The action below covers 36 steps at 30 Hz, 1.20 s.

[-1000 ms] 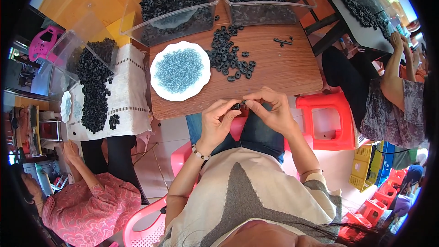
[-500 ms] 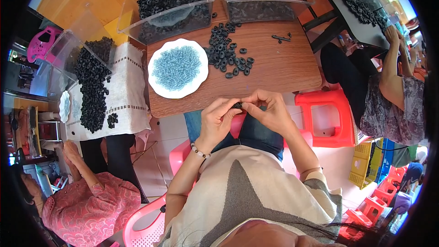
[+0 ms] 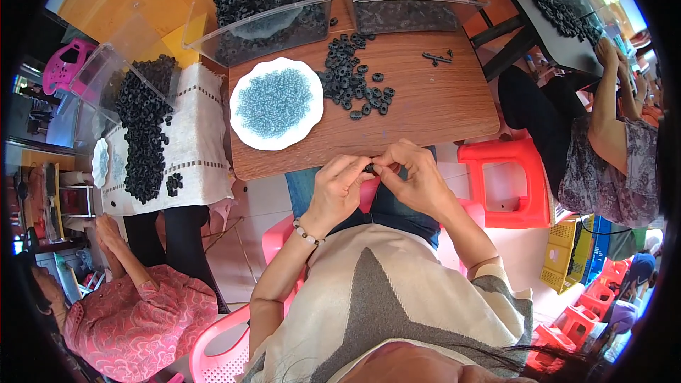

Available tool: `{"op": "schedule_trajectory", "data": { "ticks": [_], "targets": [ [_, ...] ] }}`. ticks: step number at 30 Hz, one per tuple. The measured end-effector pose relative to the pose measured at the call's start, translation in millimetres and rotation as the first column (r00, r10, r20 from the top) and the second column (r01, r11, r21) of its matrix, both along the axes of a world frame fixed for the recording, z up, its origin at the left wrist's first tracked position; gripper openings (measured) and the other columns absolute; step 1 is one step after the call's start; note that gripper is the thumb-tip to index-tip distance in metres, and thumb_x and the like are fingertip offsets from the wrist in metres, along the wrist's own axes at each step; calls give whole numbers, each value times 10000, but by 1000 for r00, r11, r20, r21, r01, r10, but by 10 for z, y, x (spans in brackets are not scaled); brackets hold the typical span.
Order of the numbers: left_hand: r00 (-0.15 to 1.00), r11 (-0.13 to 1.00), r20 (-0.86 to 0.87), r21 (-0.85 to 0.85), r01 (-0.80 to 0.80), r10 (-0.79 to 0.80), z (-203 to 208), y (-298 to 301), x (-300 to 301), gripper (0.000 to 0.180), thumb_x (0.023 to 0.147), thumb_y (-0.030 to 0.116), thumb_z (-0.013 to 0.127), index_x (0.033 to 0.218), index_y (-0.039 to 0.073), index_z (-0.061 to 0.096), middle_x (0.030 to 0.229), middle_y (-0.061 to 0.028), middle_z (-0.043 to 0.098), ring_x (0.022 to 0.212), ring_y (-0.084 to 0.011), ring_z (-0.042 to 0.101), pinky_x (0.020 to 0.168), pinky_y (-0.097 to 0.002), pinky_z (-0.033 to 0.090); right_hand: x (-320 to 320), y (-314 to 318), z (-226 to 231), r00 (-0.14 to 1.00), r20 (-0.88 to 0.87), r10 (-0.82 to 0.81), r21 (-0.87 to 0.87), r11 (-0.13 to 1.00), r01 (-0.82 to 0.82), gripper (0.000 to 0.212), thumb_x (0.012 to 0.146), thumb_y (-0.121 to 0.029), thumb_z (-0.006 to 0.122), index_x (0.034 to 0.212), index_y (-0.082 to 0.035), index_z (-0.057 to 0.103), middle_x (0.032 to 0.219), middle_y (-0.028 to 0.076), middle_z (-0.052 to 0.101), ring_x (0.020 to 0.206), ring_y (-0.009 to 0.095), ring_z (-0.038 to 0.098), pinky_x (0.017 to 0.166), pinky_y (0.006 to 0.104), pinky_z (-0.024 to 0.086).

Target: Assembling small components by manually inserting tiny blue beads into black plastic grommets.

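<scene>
Just off the near edge of the brown table, my left hand (image 3: 339, 186) pinches a small black plastic part (image 3: 369, 168) between thumb and fingers. My right hand (image 3: 417, 183) meets it from the other side, its thumb and forefinger closed right at the part. Whatever lies between those right fingertips is too small to make out. Beyond my hands, a white scalloped plate (image 3: 238, 131) carries a heap of pale blue translucent beads (image 3: 275, 104). To its right lies a loose pile of black oval ring-shaped parts (image 3: 344, 74).
Two clear plastic bins (image 3: 277, 25) full of black parts stand at the table's back. A few thin black pieces (image 3: 437, 58) lie at the far right. On the left, a co-worker (image 3: 142, 319) sits by another black heap (image 3: 145, 135). A red stool (image 3: 507, 181) stands right.
My right fingers have shifted slightly at the black part, and its angle between my fingertips has changed a little. Plate, piles and bins are as before.
</scene>
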<state>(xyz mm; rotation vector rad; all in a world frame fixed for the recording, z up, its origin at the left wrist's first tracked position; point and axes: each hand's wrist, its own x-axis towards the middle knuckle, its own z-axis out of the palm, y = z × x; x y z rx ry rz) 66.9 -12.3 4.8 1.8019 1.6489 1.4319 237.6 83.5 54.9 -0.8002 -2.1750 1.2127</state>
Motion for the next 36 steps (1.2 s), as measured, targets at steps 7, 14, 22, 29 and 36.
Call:
{"op": "schedule_trajectory", "data": {
  "ticks": [7, 14, 22, 29, 36],
  "targets": [
    [999, 1000, -47, 21, -10, 11, 41, 12, 24, 262, 835, -58, 752, 1094, -26, 731, 980, -154, 717, 822, -305, 698, 704, -361, 561, 16, 0, -19, 999, 10, 33, 100, 994, -34, 96, 859, 15, 732, 954, 8, 722, 836, 130, 691, 805, 290, 621, 725, 379, 500],
    [987, 998, 157, -59, -20, 29, 107, 38, 33, 245, 894, 29, 770, 1133, -18, 742, 968, -122, 723, 806, -210, 696, 728, -300, 547, 39, 152, 72, 995, -93, 32, -398, 915, -67, 244, 958, -116, 754, 1164, 10, 720, 978, 55, 754, 923, 151, 698, 752, 308, 529],
    [962, 995, 267, -98, -24, 50, 119, 11, 19, 264, 907, 85, 783, 1155, -1, 755, 963, -102, 731, 813, -172, 685, 736, -282, 532, 79, 148, -114, 984, -175, -24, -545, 835, -76, 273, 1026, -134, 680, 1220, 58, 670, 1039, 76, 739, 951, 117, 705, 845, 266, 574],
    [953, 997, 294, -56, -61, 75, 177, 5, 29, 275, 898, 82, 795, 1163, 15, 765, 1019, -107, 736, 858, -180, 701, 773, -284, 558, 88, 67, -205, 979, -202, 8, -546, 829, -119, 288, 1040, -181, 669, 1210, 51, 680, 1023, 70, 737, 954, 116, 697, 858, 274, 567],
    [948, 997, 311, -51, -59, 72, 192, 15, 44, 284, 886, 81, 807, 1161, 17, 768, 1101, -89, 702, 871, -164, 694, 779, -275, 556, 93, 35, -252, 972, -234, -9, -616, 775, -141, 318, 1056, -239, 648, 1204, 39, 691, 997, 70, 740, 951, 121, 691, 865, 275, 549]
  ]
}}
